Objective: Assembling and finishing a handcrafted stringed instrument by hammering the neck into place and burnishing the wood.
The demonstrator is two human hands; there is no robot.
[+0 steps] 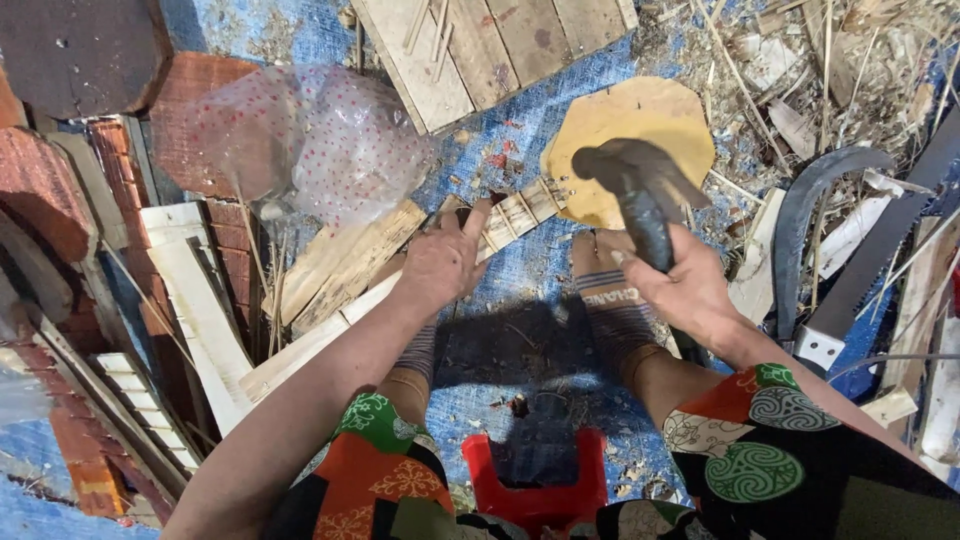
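Main risk was to the left hand (440, 262): its index finger was stretched out and pressing on the wooden slat (515, 213) right where the hammer (640, 195) would land, so I judged a slightly off swing would hit the fingertip. The other fingers were curled loosely against the slat, pinching nothing.

Right hand (690, 295) was wrapped tight around the dark hammer handle, fingers pressed together, head raised at centre frame over the yellow octagonal board (655, 115). The grip sat well up the handle, near the head, so I judged control decent but a glancing blow possible.

Second risk: the slat lay on a loose blue tarp (540, 270) over debris, held down only by one finger. It could skid or flip when struck. Both sock-covered feet (610, 300) sat just beside the strike zone, so a miss could land there too. I couldn't tell whether a nail was in place.

The slat was pale raw wood, thin and narrow, running diagonally from lower left toward centre frame. Its far end carried short cross pieces, ladder-like, touching the yellow board's edge.

A curved sickle blade (800, 215) lay at right near the right forearm: a snag hazard. Red plastic stool (535, 485) at bottom centre.
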